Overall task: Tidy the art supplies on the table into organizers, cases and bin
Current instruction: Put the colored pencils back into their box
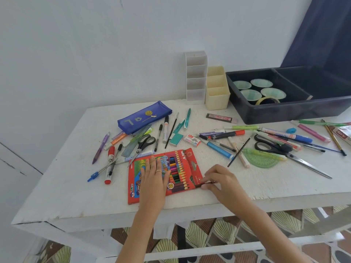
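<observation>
My left hand [153, 175] lies flat, fingers straight, on the red colour pencil box [135, 179]. The box sits at 6 o'clock on the white table [57, 196], with its flap open toward 3 o'clock. My right hand [220, 179] pinches a dark pencil [208, 183] between its fingertips, right at that open end of the box. From the box, a blue pencil case [144, 116] lies at 11 o'clock, a white organizer [196, 76] and a cream organizer [216, 92] stand at 1 o'clock by the wall, and a dark bin [284, 112] sits at 2 o'clock, with loose pens [218, 149] and black scissors [146, 142] scattered between.
</observation>
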Available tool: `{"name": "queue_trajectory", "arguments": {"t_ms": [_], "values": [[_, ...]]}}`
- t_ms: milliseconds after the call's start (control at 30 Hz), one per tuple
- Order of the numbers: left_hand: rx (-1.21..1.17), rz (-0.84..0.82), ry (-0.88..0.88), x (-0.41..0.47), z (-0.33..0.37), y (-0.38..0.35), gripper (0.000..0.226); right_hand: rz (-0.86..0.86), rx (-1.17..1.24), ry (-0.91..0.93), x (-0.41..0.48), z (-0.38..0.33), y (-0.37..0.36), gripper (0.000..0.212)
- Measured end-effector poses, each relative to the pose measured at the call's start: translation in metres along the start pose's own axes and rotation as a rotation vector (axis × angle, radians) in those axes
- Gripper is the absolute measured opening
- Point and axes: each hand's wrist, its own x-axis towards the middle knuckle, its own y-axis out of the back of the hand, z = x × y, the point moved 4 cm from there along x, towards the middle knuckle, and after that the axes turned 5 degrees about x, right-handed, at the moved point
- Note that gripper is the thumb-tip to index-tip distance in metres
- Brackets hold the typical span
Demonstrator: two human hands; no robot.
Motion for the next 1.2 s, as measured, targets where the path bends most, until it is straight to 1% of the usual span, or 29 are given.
{"name": "queue_trajectory", "arguments": {"t_ms": [67,167,267,333,400,467,600,700,800,867,933,1033,1133,1200], "values": [[0.014,-0.001,0.004,0.0,0.001,0.0,0.063,0.006,-0.002,-0.039,0.0,0.008,0.012,0.019],[0.055,-0.004,-0.003,-0.001,0.002,0.001,0.062,-0.011,-0.056,-0.072,0.0,0.012,0.016,0.021],[0.095,-0.018,-0.001,-0.001,0.003,0.001,0.061,-0.039,-0.014,-0.067,0.002,0.001,0.002,0.018],[0.123,-0.022,0.002,-0.001,0.005,0.002,0.06,-0.032,0.024,-0.048,0.004,-0.011,-0.009,0.014],[0.128,-0.024,0.003,-0.002,0.005,0.002,0.059,-0.019,0.057,-0.071,0.006,-0.021,-0.016,0.011],[0.103,-0.028,0.0,-0.003,0.005,0.002,0.059,-0.01,0.096,-0.114,0.008,-0.024,-0.02,0.016],[0.064,-0.019,0.001,-0.002,0.004,0.002,0.06,0.051,0.178,-0.159,0.003,-0.014,-0.012,0.031],[0.073,-0.015,-0.001,-0.003,0.005,0.002,0.06,0.062,0.16,-0.174,0.001,-0.018,-0.012,0.03],[0.085,-0.016,0.006,-0.003,0.006,0.002,0.06,0.113,0.176,-0.162,-0.001,-0.029,-0.026,0.029],[0.11,-0.022,0.013,-0.002,0.006,0.004,0.059,0.127,0.215,-0.205,-0.006,-0.03,-0.032,0.032],[0.131,-0.013,0.006,-0.002,0.012,0.009,0.056,0.14,0.31,-0.269,-0.007,-0.027,-0.026,0.036],[-0.002,0.055,-0.06,-0.003,0.039,0.019,0.049,0.198,0.347,-0.29,-0.003,-0.021,0.0,0.044],[-0.209,0.124,-0.15,0.002,0.085,0.026,0.041,0.267,0.333,-0.305,0.0,-0.008,0.033,0.042],[-0.275,0.138,-0.231,0.006,0.121,0.029,0.037,0.315,0.34,-0.344,-0.001,0.008,0.057,0.041]]}}
